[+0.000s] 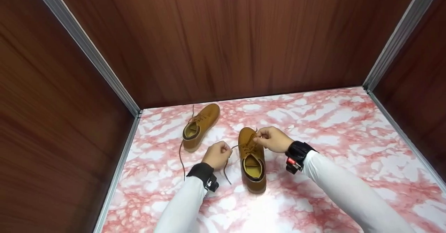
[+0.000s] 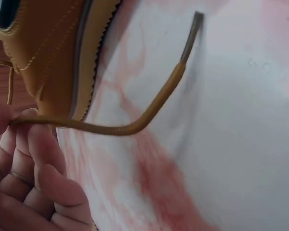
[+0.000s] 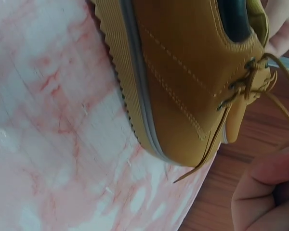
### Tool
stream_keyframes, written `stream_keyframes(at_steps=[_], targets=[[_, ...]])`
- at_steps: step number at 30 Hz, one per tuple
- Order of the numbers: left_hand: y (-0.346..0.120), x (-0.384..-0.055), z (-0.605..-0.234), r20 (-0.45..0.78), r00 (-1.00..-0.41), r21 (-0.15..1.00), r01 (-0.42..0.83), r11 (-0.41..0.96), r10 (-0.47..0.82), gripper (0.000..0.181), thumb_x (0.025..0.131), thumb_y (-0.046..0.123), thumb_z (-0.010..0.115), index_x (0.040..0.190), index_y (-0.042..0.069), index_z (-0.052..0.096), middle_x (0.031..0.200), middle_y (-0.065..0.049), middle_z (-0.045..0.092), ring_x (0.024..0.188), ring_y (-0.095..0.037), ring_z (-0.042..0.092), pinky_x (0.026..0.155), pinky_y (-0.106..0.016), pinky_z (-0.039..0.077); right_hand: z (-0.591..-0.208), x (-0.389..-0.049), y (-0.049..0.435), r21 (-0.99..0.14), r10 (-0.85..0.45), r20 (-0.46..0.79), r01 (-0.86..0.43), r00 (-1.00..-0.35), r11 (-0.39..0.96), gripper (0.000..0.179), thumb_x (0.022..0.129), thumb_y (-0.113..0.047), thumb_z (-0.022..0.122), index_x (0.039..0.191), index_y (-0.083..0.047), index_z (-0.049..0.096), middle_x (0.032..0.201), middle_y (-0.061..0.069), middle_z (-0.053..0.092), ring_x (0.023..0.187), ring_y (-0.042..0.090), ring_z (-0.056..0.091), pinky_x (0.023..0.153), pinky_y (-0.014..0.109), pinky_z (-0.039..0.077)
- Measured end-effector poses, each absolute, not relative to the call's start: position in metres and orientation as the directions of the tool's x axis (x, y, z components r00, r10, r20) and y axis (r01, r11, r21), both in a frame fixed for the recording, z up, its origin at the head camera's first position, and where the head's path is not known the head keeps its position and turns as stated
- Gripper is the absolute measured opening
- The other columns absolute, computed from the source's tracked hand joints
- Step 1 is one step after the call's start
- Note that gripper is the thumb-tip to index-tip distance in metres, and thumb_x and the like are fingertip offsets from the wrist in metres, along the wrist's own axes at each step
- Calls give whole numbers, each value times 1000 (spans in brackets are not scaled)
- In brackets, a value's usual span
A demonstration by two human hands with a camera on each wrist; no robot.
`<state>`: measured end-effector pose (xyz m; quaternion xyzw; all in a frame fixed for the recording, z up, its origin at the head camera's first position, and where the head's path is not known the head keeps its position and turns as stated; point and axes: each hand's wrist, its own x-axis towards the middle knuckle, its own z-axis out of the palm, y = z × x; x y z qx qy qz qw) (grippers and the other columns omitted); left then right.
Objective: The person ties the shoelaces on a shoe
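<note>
A tan lace-up shoe [image 1: 246, 135] stands upright between the two hands, toe pointing away from me. My left hand [image 1: 216, 155], left of the shoe, pinches a brown shoelace [image 2: 101, 129] between thumb and fingertips. In the left wrist view, the lace's tipped end juts out past those fingers. Over the front right of the shoe, my right hand [image 1: 273, 139] pinches another part of the lacing with thumb and forefinger. The right wrist view shows lace strands running from the eyelets toward that hand, and a loose lace end [image 3: 201, 166] hanging down the shoe's side.
A matching tan shoe [image 1: 208, 121] stands farther back on the left, its laces [image 1: 181, 159] trailing onto the surface. The red-and-white marbled tabletop [image 1: 313, 191] is enclosed by dark wood-grain panels [image 1: 244, 44] with grey metal edging [image 1: 87, 48].
</note>
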<state>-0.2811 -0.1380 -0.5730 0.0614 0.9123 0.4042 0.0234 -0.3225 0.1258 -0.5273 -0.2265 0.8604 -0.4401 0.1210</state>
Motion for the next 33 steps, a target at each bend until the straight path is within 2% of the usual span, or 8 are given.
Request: stream_keyframes(at_steps=[3, 9, 17, 25, 33], targets=[[-140, -276, -567, 4, -987, 745, 112, 658, 163, 12, 94, 20, 66, 87, 12, 69, 73, 9, 55, 71, -9, 54, 71, -27, 47, -527, -325, 129, -808, -482, -12, -275, -876, 521, 23, 101, -23, 68, 85, -7, 67, 60, -9, 52, 58, 8, 50, 54, 22, 42], [-139, -266, -554, -61, -970, 812, 88, 577, 235, 15, 98, 21, 67, 88, 10, 68, 67, 9, 60, 61, -6, 59, 59, -22, 45, -525, -328, 130, -795, -474, -10, -280, -880, 537, 27, 102, -24, 67, 88, -1, 68, 60, -9, 52, 58, 9, 51, 55, 23, 42], [-130, -258, -542, -135, -946, 923, -12, 384, 295, 17, 100, 16, 68, 85, 8, 67, 64, 7, 66, 54, -5, 63, 49, -18, 46, -524, -328, 130, -778, -462, -8, -285, -887, 560, 23, 101, -24, 67, 85, -7, 69, 60, -9, 52, 58, 8, 51, 55, 23, 42], [-117, -253, -536, -172, -937, 971, -109, 212, 304, 17, 99, 13, 68, 93, -3, 69, 67, 4, 72, 55, -4, 65, 47, -17, 44, -523, -328, 130, -778, -480, 8, -307, -877, 548, 22, 101, -22, 67, 85, -8, 69, 62, -9, 54, 59, 9, 52, 55, 22, 43], [-103, -249, -534, -202, -924, 979, -178, 101, 326, 11, 100, 13, 67, 94, 3, 66, 76, -4, 78, 55, -5, 67, 47, -17, 43, -519, -329, 132, -769, -499, 0, -319, -867, 554, 27, 101, -23, 67, 90, 1, 72, 62, -8, 54, 60, 9, 52, 57, 23, 43]])
